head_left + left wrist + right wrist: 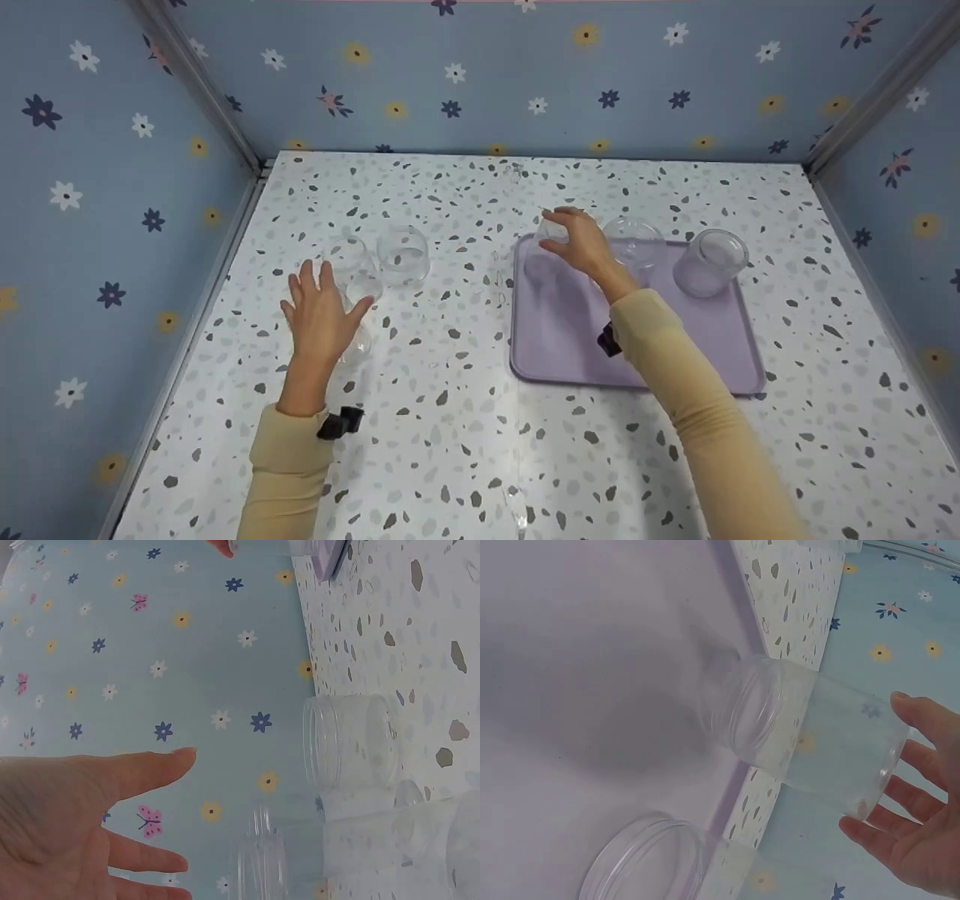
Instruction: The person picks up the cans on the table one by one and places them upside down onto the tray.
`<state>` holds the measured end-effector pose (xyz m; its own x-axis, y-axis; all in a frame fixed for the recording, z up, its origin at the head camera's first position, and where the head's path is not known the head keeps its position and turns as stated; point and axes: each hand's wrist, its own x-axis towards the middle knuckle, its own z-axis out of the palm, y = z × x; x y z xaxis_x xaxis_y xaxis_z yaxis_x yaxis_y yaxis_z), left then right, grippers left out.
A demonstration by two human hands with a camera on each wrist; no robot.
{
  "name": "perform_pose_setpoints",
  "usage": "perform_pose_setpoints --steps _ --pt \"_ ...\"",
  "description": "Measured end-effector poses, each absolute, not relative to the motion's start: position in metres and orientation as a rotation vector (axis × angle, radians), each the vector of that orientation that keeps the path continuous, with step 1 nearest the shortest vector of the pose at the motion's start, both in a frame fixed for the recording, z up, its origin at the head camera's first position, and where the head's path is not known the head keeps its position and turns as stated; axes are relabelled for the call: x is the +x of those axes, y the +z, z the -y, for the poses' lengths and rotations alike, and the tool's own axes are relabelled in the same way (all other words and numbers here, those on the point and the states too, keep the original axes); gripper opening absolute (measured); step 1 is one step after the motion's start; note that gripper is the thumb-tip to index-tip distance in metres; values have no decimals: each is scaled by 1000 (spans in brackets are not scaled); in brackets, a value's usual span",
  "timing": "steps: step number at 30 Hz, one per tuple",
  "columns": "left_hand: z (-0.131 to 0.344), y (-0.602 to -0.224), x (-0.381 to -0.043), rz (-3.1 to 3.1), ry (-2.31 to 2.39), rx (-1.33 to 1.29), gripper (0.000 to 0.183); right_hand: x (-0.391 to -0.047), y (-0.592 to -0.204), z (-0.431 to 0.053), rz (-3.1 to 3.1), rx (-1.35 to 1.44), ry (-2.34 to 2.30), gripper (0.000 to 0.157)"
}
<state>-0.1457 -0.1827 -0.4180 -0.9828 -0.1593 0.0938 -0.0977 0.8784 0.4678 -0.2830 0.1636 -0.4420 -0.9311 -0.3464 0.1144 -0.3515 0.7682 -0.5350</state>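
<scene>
My right hand (581,240) grips a clear jar (832,739) by its base end, fingers and thumb around it. That jar's threaded mouth points down over the back left corner of the purple tray (570,360); whether it touches the tray I cannot tell. On the tray's right side stands another clear jar (710,264), and a further one (636,236) is partly behind my right hand and wrist. With fingers spread and holding nothing, my left hand (319,319) hovers beside several clear jars at the left, among them one jar (403,255) farther back.
The speckled white table (442,420) bears everything. A small transparent object (513,172) lies near its back edge. Blue flowered walls (487,75) close off the back and both sides. The clear jars (352,739) blend into the background.
</scene>
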Motion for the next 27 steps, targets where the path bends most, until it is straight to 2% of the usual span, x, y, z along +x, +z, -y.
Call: perform_pose_setpoints --steps 12,27 --pt "199 -417 -142 3029 -769 301 83 -290 -442 -156 3023 589 801 47" --pt "209 -417 -141 3113 -782 281 87 -290 -442 -149 3109 572 731 52"
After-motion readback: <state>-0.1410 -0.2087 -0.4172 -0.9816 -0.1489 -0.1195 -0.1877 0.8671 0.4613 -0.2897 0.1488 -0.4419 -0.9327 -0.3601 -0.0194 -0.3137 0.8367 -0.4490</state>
